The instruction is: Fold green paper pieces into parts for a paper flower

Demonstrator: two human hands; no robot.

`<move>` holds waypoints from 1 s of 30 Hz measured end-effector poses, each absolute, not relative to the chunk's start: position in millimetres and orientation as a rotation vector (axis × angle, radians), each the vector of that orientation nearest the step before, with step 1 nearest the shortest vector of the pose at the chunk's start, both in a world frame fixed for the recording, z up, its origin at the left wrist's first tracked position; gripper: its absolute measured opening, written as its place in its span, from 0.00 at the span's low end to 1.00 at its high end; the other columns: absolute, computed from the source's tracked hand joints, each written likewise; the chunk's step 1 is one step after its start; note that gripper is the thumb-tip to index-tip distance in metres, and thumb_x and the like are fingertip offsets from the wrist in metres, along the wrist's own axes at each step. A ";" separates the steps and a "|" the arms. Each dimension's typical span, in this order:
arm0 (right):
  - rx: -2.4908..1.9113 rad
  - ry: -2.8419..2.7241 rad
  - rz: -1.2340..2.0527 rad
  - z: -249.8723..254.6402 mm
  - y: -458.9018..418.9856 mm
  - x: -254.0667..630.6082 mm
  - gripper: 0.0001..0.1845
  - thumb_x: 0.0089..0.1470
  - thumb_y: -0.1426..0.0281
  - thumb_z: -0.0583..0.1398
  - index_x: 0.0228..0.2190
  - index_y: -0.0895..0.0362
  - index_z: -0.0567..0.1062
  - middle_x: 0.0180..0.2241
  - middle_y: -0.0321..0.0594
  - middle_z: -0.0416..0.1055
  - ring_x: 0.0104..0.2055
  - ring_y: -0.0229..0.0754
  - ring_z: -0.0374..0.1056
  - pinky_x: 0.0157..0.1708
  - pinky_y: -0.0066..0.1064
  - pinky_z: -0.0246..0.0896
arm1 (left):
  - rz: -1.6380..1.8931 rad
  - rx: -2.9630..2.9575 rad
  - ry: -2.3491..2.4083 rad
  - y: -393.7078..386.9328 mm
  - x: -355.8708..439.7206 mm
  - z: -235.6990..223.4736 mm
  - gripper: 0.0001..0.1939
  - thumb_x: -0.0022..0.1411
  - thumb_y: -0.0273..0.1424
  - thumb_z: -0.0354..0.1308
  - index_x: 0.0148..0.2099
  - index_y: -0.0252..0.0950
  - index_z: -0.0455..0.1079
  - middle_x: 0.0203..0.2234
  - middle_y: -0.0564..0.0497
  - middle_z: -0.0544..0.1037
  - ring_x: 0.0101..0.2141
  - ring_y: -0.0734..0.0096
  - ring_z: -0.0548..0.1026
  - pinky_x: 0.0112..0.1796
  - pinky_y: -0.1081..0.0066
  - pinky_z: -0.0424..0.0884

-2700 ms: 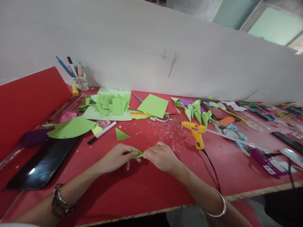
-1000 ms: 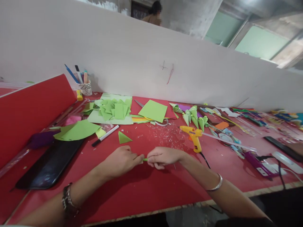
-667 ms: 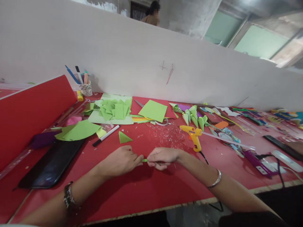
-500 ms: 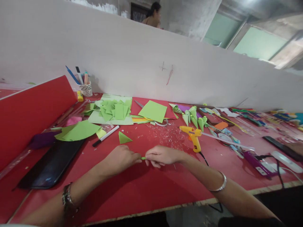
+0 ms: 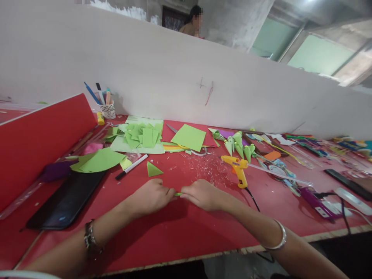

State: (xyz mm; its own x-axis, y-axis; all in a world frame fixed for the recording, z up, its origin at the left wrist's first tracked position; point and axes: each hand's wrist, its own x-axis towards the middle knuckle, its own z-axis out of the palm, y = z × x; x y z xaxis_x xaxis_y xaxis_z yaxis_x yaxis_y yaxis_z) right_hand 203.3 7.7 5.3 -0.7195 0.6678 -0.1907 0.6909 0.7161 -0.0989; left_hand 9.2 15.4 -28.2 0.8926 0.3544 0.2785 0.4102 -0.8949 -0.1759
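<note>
Directions are taken from the held piece, with 12 o'clock away from the wearer. Nearest is a bare stretch of red worktop [image 5: 174,240]. Beyond it, the left hand [image 5: 154,197] at 9 o'clock and the right hand [image 5: 202,195] at 3 o'clock each pinch one end of a small green paper piece [image 5: 178,194], located between the fingertips over the worktop.

Risk, as judged: uneven pull or twist between the two pinches could crease or tear the paper, and a loosened pinch could let it spring open. Fingers cover most of it, so misalignment would be hard to notice.

Axis: the visible sliver runs nearly along the 9-to-3 line. Which end is the point cannot be determined.

Farther out, a green paper triangle [image 5: 154,169] lies between 10 and 11 o'clock. Paper scraps [image 5: 209,166] lie between 1 and 2, and could cling to any adhesive. A yellow glue gun [image 5: 238,166] lies between 2 and 3, nozzle toward the left; whether it is hot cannot be told. Its cord could snag the right forearm. Farthest, green paper cones [image 5: 238,144] lie between 1 and 2.
</note>
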 end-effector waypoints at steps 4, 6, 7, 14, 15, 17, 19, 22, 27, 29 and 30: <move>1.041 2.824 -0.810 -2.0 14.4 206.1 0.17 0.58 0.68 0.46 0.22 0.59 0.68 0.17 0.32 0.63 0.21 0.32 0.59 0.24 0.23 0.46 | -0.401 -2.747 -0.483 13.2 10.6 -29.4 0.20 0.64 0.22 0.34 0.26 0.33 0.63 0.13 0.53 0.67 0.13 0.75 0.61 0.20 0.69 0.51; 1.053 2.709 -1.130 -5.4 16.7 206.3 0.17 0.58 0.69 0.46 0.21 0.60 0.66 0.15 0.30 0.59 0.19 0.30 0.57 0.23 0.22 0.48 | -0.434 -2.734 -0.438 12.7 10.1 -30.9 0.20 0.64 0.22 0.34 0.25 0.34 0.62 0.13 0.53 0.66 0.13 0.76 0.60 0.20 0.69 0.50; 1.070 2.634 -1.262 -6.2 17.6 206.3 0.17 0.57 0.68 0.46 0.21 0.60 0.66 0.14 0.29 0.58 0.18 0.29 0.56 0.22 0.22 0.49 | -0.446 -2.723 -0.418 12.7 9.7 -31.8 0.20 0.65 0.23 0.34 0.25 0.34 0.62 0.13 0.54 0.66 0.13 0.76 0.59 0.20 0.69 0.50; 1.130 2.284 -1.876 -5.4 20.1 208.6 0.18 0.56 0.62 0.48 0.22 0.60 0.63 0.12 0.27 0.52 0.15 0.28 0.46 0.16 0.21 0.44 | -0.418 -2.564 -0.396 14.0 2.1 -31.0 0.13 0.65 0.26 0.41 0.30 0.32 0.63 0.15 0.55 0.65 0.16 0.75 0.61 0.22 0.68 0.51; 1.134 2.224 -1.959 -7.1 19.4 208.1 0.18 0.56 0.61 0.48 0.22 0.60 0.63 0.12 0.26 0.51 0.14 0.27 0.44 0.16 0.21 0.42 | -0.421 -2.551 -0.385 14.1 0.8 -30.3 0.12 0.65 0.26 0.41 0.32 0.32 0.63 0.15 0.55 0.65 0.16 0.75 0.60 0.22 0.69 0.51; 1.149 2.092 -2.124 -12.0 16.9 206.4 0.18 0.56 0.61 0.48 0.22 0.59 0.62 0.10 0.24 0.48 0.13 0.27 0.41 0.15 0.21 0.38 | -0.438 -2.555 -0.374 14.6 -1.3 -29.2 0.12 0.64 0.24 0.40 0.31 0.32 0.62 0.15 0.55 0.65 0.16 0.75 0.60 0.23 0.69 0.52; 1.183 1.996 -2.234 -16.4 14.3 204.4 0.17 0.56 0.61 0.48 0.22 0.59 0.61 0.09 0.23 0.46 0.13 0.27 0.39 0.15 0.21 0.37 | -0.452 -2.572 -0.383 15.7 -2.1 -28.3 0.14 0.64 0.22 0.39 0.28 0.33 0.61 0.15 0.55 0.65 0.16 0.75 0.59 0.23 0.69 0.52; 1.256 2.070 -2.151 -16.9 11.9 203.5 0.18 0.57 0.61 0.47 0.21 0.59 0.62 0.09 0.24 0.47 0.13 0.27 0.40 0.15 0.21 0.38 | -0.475 -2.576 -0.390 18.1 -1.0 -28.1 0.14 0.63 0.22 0.39 0.28 0.33 0.62 0.15 0.55 0.65 0.16 0.75 0.59 0.23 0.69 0.53; 1.327 2.605 -1.403 0.5 9.7 205.6 0.18 0.57 0.62 0.48 0.24 0.60 0.68 0.17 0.31 0.59 0.19 0.29 0.53 0.20 0.22 0.44 | -0.564 -2.659 -0.498 21.8 2.7 -33.4 0.18 0.66 0.29 0.39 0.26 0.33 0.62 0.12 0.55 0.65 0.15 0.77 0.60 0.22 0.71 0.54; 1.331 2.816 -0.912 9.3 7.4 205.9 0.17 0.57 0.63 0.48 0.26 0.60 0.69 0.22 0.35 0.65 0.23 0.32 0.58 0.22 0.24 0.42 | -0.591 -2.716 -0.604 23.1 3.0 -35.5 0.20 0.66 0.33 0.39 0.24 0.34 0.63 0.11 0.55 0.66 0.14 0.78 0.60 0.22 0.71 0.54; 1.324 2.858 -0.697 12.9 6.1 206.0 0.16 0.57 0.63 0.49 0.27 0.60 0.69 0.24 0.37 0.67 0.25 0.33 0.59 0.22 0.25 0.41 | -0.596 -2.738 -0.649 23.6 2.7 -35.9 0.21 0.65 0.34 0.39 0.24 0.34 0.63 0.11 0.55 0.66 0.14 0.78 0.60 0.22 0.72 0.54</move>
